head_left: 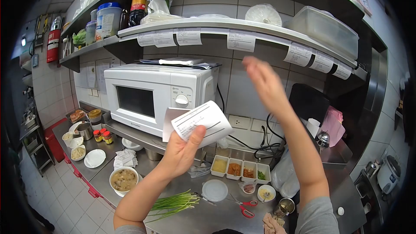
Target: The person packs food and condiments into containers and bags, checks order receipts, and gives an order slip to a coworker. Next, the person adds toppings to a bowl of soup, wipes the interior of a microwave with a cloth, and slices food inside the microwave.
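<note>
My left hand (182,151) is closed on a few curled printed order slips (203,123), its thumb pressed over the front one. They are held up before the white microwave (149,97). My right hand (266,82) is raised under the shelf with its fingers stretched out, and no object shows in it. Just above its fingertips an order slip (241,40) hangs from the shelf edge; a touch between them cannot be made out. More printed slips (298,54) hang along the same edge on the right.
Below my arms, the steel counter holds green stalks (175,203), red-handled scissors (248,210), a bowl of soup (124,179) and a round lid (215,190). Small containers (234,169) of ingredients line the back. The overhead shelf (208,21) carries bottles, tubs and a plastic bin (325,30).
</note>
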Motion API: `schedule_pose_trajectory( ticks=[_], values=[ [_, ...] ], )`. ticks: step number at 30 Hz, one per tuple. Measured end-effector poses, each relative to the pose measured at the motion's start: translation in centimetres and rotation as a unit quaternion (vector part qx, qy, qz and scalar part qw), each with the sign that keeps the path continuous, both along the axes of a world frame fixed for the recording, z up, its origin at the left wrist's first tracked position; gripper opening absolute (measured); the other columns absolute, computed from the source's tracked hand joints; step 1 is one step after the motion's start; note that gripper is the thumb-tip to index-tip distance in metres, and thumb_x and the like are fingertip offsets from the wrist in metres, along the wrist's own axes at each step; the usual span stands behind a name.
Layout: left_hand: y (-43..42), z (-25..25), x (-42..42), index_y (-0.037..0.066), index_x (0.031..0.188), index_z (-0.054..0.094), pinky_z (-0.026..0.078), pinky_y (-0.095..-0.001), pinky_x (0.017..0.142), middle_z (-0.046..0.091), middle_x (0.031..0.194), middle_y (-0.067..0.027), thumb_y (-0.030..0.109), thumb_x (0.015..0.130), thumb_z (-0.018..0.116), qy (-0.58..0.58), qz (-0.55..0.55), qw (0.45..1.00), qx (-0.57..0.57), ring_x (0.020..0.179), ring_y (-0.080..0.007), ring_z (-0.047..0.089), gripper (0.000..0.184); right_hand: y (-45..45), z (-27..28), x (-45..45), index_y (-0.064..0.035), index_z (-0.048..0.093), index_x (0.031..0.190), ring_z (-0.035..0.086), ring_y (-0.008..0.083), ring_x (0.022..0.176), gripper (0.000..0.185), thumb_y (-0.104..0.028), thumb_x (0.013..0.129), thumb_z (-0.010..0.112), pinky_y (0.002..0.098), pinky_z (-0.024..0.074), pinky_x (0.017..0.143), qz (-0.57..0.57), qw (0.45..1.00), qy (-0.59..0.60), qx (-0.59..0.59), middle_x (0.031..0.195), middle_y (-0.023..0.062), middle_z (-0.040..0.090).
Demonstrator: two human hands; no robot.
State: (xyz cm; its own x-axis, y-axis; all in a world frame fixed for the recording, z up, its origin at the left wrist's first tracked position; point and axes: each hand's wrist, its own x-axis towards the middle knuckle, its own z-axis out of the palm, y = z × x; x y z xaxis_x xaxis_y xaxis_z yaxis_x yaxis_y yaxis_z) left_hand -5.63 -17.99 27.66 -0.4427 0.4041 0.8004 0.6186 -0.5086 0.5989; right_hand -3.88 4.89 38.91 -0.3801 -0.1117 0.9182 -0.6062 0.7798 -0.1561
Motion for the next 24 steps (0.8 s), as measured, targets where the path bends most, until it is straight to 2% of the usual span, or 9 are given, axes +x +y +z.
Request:
schedule_pose_trajectory(
  ticks=[2, 5, 7, 9, 10, 12, 16, 20, 24],
  values=[
    [1.3, 0.0, -0.2, -0.001, 0.119, 0.050, 0.039, -0.0271, 0.089, 0.054, 0.113, -0.0071, 0.025, 0.096, 0.044, 0.008, -0.002, 1.000, -0.016, 0.104, -0.0123, 0.049, 0.035, -2.3, -3.2, 4.0, -0.0018, 0.042, 0.124, 0.052, 0.0155, 0.104, 0.046, -0.035, 0.093, 0.047, 0.0300, 0.0393, 0.091, 0.247, 0.921, -0.292, -0.074, 0.103, 0.0095, 0.058],
    [3.5, -0.5, -1.6, -0.001, 0.125, 0.044, 0.037, -0.0288, 0.093, 0.048, 0.120, -0.0099, 0.029, 0.093, 0.050, 0.095, 0.020, 0.990, -0.105, 0.111, -0.0160, 0.045, 0.044, -3.4, -5.9, 5.2, -0.0020, 0.042, 0.119, 0.056, 0.0114, 0.089, 0.036, -0.010, 0.087, 0.058, 0.0271, 0.0448, 0.076, 0.297, 0.912, -0.251, -0.128, 0.095, 0.0080, 0.058],
    [3.8, -0.9, -2.2, 0.001, 0.132, 0.034, 0.032, -0.0336, 0.099, 0.042, 0.129, -0.0116, 0.045, 0.090, 0.049, -0.033, -0.157, 0.982, -0.096, 0.121, -0.0202, 0.040, 0.063, -2.7, -6.3, 6.0, -0.0023, 0.047, 0.114, 0.058, 0.0159, 0.083, 0.034, 0.000, 0.081, 0.059, 0.0280, 0.0460, 0.071, 0.223, 0.952, -0.203, -0.061, 0.091, 0.0091, 0.058],
    [3.9, -1.2, -4.0, 0.002, 0.134, 0.030, 0.030, -0.0358, 0.102, 0.040, 0.132, -0.0114, 0.053, 0.088, 0.047, -0.204, -0.391, 0.895, -0.065, 0.123, -0.0213, 0.038, 0.071, -1.8, -6.5, 7.1, -0.0021, 0.051, 0.108, 0.059, 0.0194, 0.080, 0.032, 0.005, 0.078, 0.059, 0.0284, 0.0467, 0.070, 0.144, 0.972, -0.177, 0.063, 0.089, 0.0093, 0.058],
    [4.3, -0.7, -4.3, 0.004, 0.132, 0.036, 0.031, -0.0380, 0.101, 0.043, 0.131, -0.0110, 0.056, 0.089, 0.041, -0.193, -0.447, 0.869, -0.084, 0.121, -0.0211, 0.042, 0.068, -1.5, -6.4, 7.9, -0.0017, 0.053, 0.105, 0.059, 0.0206, 0.081, 0.028, 0.005, 0.078, 0.059, 0.0284, 0.0468, 0.072, 0.102, 0.967, -0.176, 0.152, 0.090, 0.0089, 0.058],
    [5.1, -1.2, -5.2, 0.004, 0.128, 0.040, 0.032, -0.0372, 0.100, 0.047, 0.127, -0.0100, 0.051, 0.091, 0.041, -0.206, -0.410, 0.878, -0.136, 0.118, -0.0204, 0.045, 0.061, -1.6, -7.8, 8.3, -0.0024, 0.059, 0.094, 0.057, 0.0320, 0.070, 0.025, 0.008, 0.071, 0.059, 0.0367, 0.0472, 0.063, 0.084, 0.965, -0.139, 0.208, 0.083, 0.0095, 0.057],
    [6.9, -1.9, -5.2, 0.004, 0.119, 0.050, 0.040, -0.0346, 0.095, 0.055, 0.119, -0.0096, 0.031, 0.095, 0.044, -0.244, -0.324, 0.900, -0.158, 0.109, -0.0177, 0.054, 0.036, -1.1, -8.9, 9.4, -0.0036, 0.063, 0.097, 0.061, 0.0274, 0.073, 0.026, 0.005, 0.072, 0.061, 0.0330, 0.0481, 0.062, 0.019, 0.918, -0.234, 0.318, 0.092, 0.0101, 0.062],
    [7.5, -2.2, -4.3, 0.003, 0.119, 0.050, 0.044, -0.0330, 0.093, 0.056, 0.117, -0.0096, 0.022, 0.095, 0.045, -0.236, -0.332, 0.909, -0.083, 0.106, -0.0164, 0.055, 0.031, 0.3, -7.9, 9.8, -0.0011, 0.068, 0.093, 0.062, 0.0204, 0.070, 0.019, 0.002, 0.075, 0.064, 0.0300, 0.0488, 0.068, 0.298, 0.905, -0.287, 0.101, 0.082, 0.0102, 0.066],
    [8.0, -2.7, -2.7, 0.010, 0.135, 0.031, 0.042, -0.0378, 0.097, 0.046, 0.129, -0.0087, 0.014, 0.095, 0.041, -0.235, -0.357, 0.903, -0.038, 0.117, -0.0205, 0.048, 0.042, 2.4, -9.9, 6.6, 0.0018, 0.054, 0.118, 0.057, 0.0149, 0.094, 0.039, 0.005, 0.079, 0.060, 0.0262, 0.0518, 0.073, 0.240, 0.942, -0.155, -0.174, 0.112, 0.0080, 0.053]
  ],
)
